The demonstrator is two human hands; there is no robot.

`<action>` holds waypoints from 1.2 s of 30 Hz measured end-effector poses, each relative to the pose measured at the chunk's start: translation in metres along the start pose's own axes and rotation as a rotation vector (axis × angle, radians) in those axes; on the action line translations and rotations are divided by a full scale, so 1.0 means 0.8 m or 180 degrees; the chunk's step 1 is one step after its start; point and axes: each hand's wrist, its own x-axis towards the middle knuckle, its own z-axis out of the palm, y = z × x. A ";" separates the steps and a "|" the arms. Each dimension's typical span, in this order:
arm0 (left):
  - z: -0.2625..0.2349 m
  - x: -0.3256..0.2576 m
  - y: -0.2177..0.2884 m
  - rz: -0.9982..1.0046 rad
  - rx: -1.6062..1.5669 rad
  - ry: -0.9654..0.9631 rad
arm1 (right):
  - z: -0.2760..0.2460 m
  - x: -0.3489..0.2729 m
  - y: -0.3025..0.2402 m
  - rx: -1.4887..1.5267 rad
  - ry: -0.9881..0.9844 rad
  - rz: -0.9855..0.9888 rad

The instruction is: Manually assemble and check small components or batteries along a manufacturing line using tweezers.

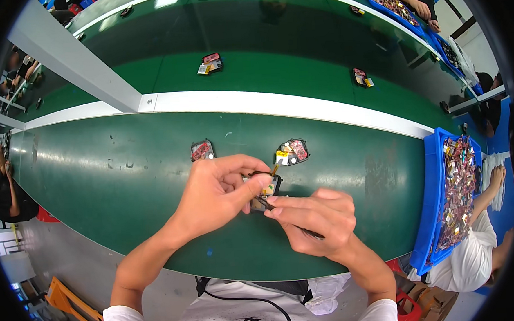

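Over the green tabletop [124, 185], a small circuit module [268, 186] is being pinched steady by the left hand [215, 194] while a dark tool [307, 232] is being gripped by the right hand [321, 221] and pressed against it.

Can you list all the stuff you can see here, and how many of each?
green conveyor belt: two lanes, split by a white divider
small black part: one, held at belt centre
dark thin tool: one, in the right hand
loose electronic parts: two on the near lane, two on the far lane
blue bin: one, right, full of parts
left hand: grips the part
right hand: grips the tool
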 end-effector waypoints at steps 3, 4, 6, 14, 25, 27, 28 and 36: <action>-0.004 -0.003 0.004 0.0037 0.0803 -0.0262 | 0.000 -0.002 -0.002 -0.0035 -0.0013 -0.0079; -0.003 -0.003 0.004 0.0040 0.0812 -0.0249 | 0.000 -0.003 -0.002 -0.0034 -0.0032 -0.0074; 0.000 -0.002 0.005 -0.0176 0.0840 -0.0226 | 0.002 -0.004 -0.001 -0.0022 -0.0040 -0.0092; 0.007 0.003 0.016 0.0066 0.1023 -0.0153 | 0.001 -0.006 0.003 -0.0127 0.0005 -0.0109; -0.093 0.166 0.088 0.0958 0.1356 0.1357 | -0.014 0.004 0.020 -0.0140 0.1217 0.0147; -0.145 0.205 0.079 0.0936 0.1297 0.1935 | -0.007 0.005 0.023 -0.0092 0.1191 0.0097; -0.173 0.216 0.069 0.0879 0.1237 0.2178 | -0.004 0.007 0.022 -0.0043 0.1105 0.0076; -0.168 0.203 0.062 0.1870 0.3645 0.2556 | -0.013 0.001 0.025 -0.0161 0.0998 0.0081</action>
